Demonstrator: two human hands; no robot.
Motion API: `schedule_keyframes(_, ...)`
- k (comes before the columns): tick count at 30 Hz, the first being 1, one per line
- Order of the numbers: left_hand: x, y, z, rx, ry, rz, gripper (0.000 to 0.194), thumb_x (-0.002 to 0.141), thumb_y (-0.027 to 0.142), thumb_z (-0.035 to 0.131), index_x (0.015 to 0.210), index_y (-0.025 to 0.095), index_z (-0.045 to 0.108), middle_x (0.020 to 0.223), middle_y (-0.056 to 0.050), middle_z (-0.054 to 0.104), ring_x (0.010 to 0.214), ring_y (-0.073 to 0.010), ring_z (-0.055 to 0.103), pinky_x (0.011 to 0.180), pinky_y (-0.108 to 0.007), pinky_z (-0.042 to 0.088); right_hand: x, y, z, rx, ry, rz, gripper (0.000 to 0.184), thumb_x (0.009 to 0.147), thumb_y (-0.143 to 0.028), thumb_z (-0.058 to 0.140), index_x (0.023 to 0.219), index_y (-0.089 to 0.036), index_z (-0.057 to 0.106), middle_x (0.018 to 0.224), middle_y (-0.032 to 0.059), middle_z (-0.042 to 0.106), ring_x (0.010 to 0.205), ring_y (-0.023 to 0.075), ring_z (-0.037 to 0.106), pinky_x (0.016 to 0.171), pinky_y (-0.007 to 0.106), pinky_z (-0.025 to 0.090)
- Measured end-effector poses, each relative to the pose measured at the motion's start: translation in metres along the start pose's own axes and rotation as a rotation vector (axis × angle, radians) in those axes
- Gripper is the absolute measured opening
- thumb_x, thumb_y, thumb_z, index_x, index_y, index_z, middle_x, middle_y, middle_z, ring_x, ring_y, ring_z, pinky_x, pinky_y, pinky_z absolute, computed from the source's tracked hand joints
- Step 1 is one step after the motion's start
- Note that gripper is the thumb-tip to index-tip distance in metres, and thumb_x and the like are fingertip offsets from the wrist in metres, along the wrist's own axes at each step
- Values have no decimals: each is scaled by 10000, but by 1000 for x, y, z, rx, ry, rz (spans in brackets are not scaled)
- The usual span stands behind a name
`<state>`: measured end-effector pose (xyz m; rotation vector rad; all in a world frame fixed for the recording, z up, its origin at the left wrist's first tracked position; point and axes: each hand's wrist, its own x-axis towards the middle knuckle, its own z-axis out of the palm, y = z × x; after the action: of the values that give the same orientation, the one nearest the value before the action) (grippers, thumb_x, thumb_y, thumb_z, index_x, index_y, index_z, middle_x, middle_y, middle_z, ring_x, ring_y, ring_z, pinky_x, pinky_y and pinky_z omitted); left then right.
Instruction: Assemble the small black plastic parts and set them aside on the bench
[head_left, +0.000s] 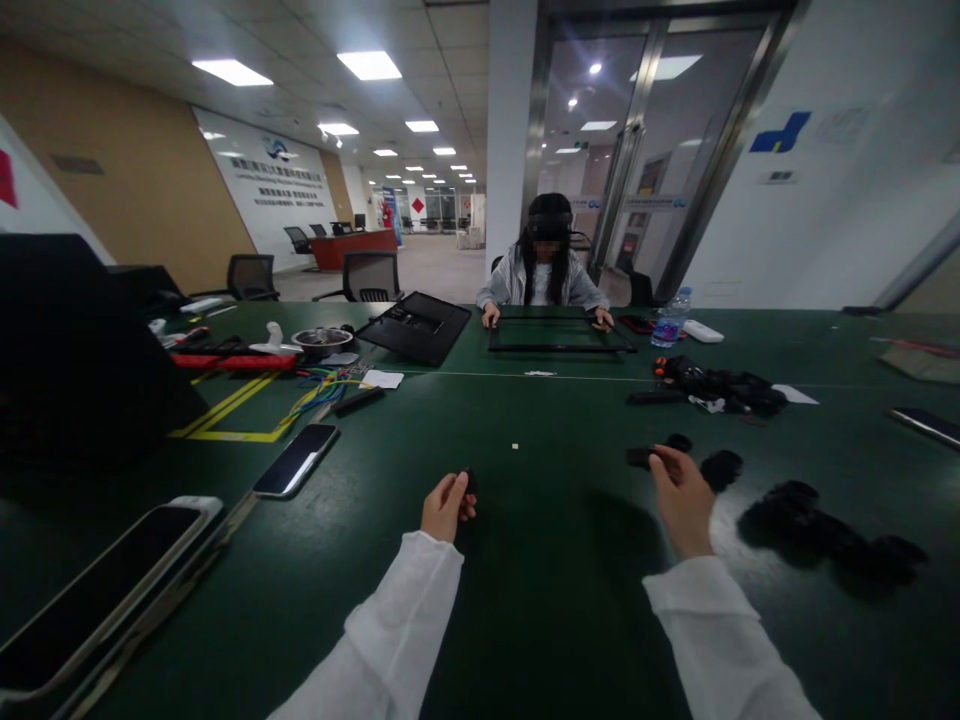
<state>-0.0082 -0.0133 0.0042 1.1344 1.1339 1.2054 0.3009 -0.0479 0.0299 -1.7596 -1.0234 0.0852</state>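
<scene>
My left hand point(444, 508) is closed in a pinch above the green table, left of centre. Between its thumb and fingers shows the end of a small black piece point(471, 480), mostly hidden by the fingers. Farther right, my right hand point(684, 503) pinches a short, dark, block-like piece point(637, 457) that points left. Just beyond that hand lie soft-looking black bundles point(721, 468), and a longer row of them point(829, 530) runs to the right. On the tabletop between the hands is a tiny pale square point(515, 446).
Across the green table point(525, 620) a person point(546, 260) holds a black rectangular frame point(562, 349). Phones point(298, 460), coloured wires point(322, 392) and a black panel point(416, 325) are on the left. A water bottle point(671, 318) and a black heap point(724, 385) stand right.
</scene>
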Motion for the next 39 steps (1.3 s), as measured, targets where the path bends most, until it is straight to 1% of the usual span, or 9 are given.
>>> schedule_keyframes(5, -1, 2, 2, -24, -17, 12, 415, 668, 545, 480, 653, 131, 511, 524, 10, 535, 408, -85, 501, 383, -183, 361, 16, 24, -44, -581, 213, -60, 342, 760, -314, 345, 1000, -149, 524, 975, 141, 559, 932, 266, 496, 709, 380, 361)
schedule_keyframes(9, -1, 2, 3, -41, 47, 9, 432, 671, 555, 460, 625, 129, 514, 511, 7, 534, 394, -82, 493, 376, -182, 354, 16, 30, -55, -774, 203, 17, 355, 785, -301, 306, 1041, -152, 501, 997, 165, 552, 950, 298, 488, 731, 422, 317)
schedule_keyframes(18, -3, 3, 1, -19, 1, 1, 415, 694, 541, 450, 657, 135, 524, 544, 2, 539, 434, -92, 508, 413, -196, 378, 16, 35, -57, -859, 100, 79, 350, 765, -256, 325, 1037, -115, 493, 1015, 180, 531, 985, 327, 451, 751, 453, 307)
schedule_keyframes(23, -4, 3, 2, -9, -9, 7, 408, 691, 537, 458, 693, 135, 524, 538, 4, 534, 432, -95, 503, 411, -198, 368, 9, 13, -40, -638, 197, -94, 347, 759, -282, 330, 1064, -189, 466, 1150, 127, 455, 1084, 299, 366, 835, 473, 290)
schedule_keyframes(27, -5, 2, 3, 4, -113, 14, 396, 695, 525, 464, 700, 133, 515, 563, -4, 543, 462, -102, 516, 430, -202, 374, -19, -21, -3, -244, -86, -398, 356, 757, -329, 389, 1090, -214, 435, 1107, 90, 473, 1050, 253, 422, 860, 440, 347)
schedule_keyframes(30, -7, 1, 4, 46, -210, 31, 376, 714, 504, 457, 715, 133, 514, 588, -9, 548, 489, -105, 524, 442, -200, 374, -59, -52, 26, 58, -474, -397, 404, 736, -317, 466, 1133, -323, 386, 1117, 27, 475, 930, 213, 502, 786, 410, 435)
schedule_keyframes(33, -8, 2, 5, 101, -281, 84, 364, 718, 496, 456, 674, 138, 508, 580, -1, 537, 488, -104, 512, 434, -195, 360, -96, -78, 43, 182, -808, -376, 543, 718, -278, 505, 1215, -333, 295, 1186, 28, 428, 950, 190, 499, 768, 370, 458)
schedule_keyframes(36, -10, 3, 6, 163, -348, 150, 347, 735, 469, 447, 651, 140, 514, 544, 18, 497, 479, -99, 486, 431, -193, 348, -115, -93, 50, 246, -902, -382, 583, 699, -240, 532, 1224, -321, 293, 1207, 32, 417, 982, 187, 483, 769, 350, 459)
schedule_keyframes(39, -11, 4, 7, 224, -408, 212, 341, 752, 445, 436, 650, 135, 537, 563, 19, 467, 503, -99, 477, 452, -197, 358, -117, -98, 50, 292, -876, -390, 461, 730, -220, 488, 1163, -335, 377, 1156, 3, 461, 1007, 185, 471, 783, 351, 454)
